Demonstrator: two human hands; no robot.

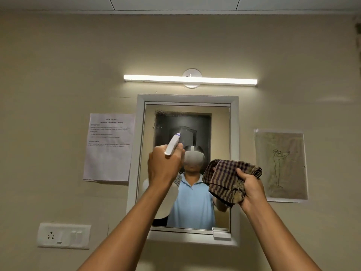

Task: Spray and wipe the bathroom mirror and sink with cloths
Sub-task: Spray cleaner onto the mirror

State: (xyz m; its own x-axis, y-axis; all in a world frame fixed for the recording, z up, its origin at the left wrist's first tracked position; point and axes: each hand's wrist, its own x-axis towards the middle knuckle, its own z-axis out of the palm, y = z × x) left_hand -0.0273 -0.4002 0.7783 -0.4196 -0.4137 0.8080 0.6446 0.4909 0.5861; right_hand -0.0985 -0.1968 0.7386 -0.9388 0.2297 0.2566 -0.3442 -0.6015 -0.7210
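**Spray bottle raised to the mirror, cloth held ready**

The left hand [165, 168] is curled tightly around the neck of one white plastic spray bottle [172, 144]. Its fingers wrap the far side and are mostly hidden behind the back of the hand, so whether one of them presses the trigger cannot be told. The bottle's long head slants up and to the right out of the top of the fist, and its purple-tipped nozzle sits just short of the glass, with a faint mist showing in front of it. The bottle's body hangs below the hand, largely covered by the wrist.

The right hand [251, 187] clamps a bunched brown and cream checked cloth [227, 179], thumb on the near side and fingers closed around the bundle's right edge. The cloth spills up and to the left of the fist, in front of the mirror's lower right part. One cloth is in view.

Both hands are held up before one rectangular wall mirror in a white frame [139, 153]; a hazy wet patch covers its upper left glass. The mirror reflects a person in a light blue collared shirt.

Around it on the beige wall: one lit white tube light [190, 80] above, one printed white paper sheet [108, 147] to the left, one line drawing in a clear sleeve [281, 166] to the right, and one white switch and socket plate [64, 235] at lower left.
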